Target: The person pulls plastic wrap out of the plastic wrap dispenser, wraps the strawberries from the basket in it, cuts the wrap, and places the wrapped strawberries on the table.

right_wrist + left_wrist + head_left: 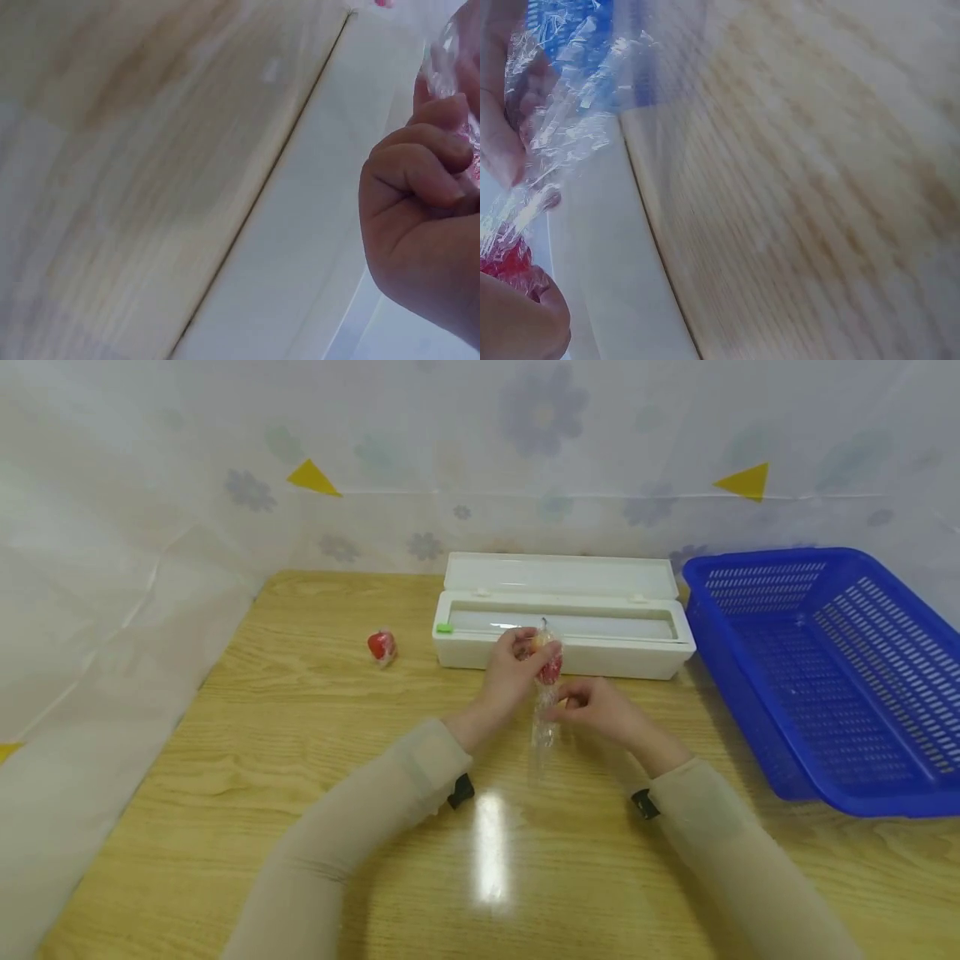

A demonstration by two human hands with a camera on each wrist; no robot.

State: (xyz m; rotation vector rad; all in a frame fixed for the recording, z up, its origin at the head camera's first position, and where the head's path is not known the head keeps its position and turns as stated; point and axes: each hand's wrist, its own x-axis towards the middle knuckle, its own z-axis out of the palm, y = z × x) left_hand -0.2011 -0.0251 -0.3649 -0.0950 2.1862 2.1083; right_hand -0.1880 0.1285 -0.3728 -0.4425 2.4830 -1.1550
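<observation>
Over the front edge of the white cling film box, my left hand [512,674] grips a small red fruit [552,672] wrapped in clear film; a thin stem shows at its top, but its exact kind is unclear. A twisted tail of cling film [543,731] hangs from it toward me. My right hand [603,712], fingers curled, pinches this tail just below the fruit. In the left wrist view, the crinkled film [570,142] stretches between both hands. Partly cut off in the right wrist view, the curled right fingers [420,161] meet the film.
Behind the hands stands the white cling film box [480,653], lid raised, roll inside, green slider [445,628] at its left. Another film-wrapped red item [382,647] lies on the wooden table [300,735]. A blue plastic basket [757,693] is at right. A patterned curtain [420,452] hangs behind.
</observation>
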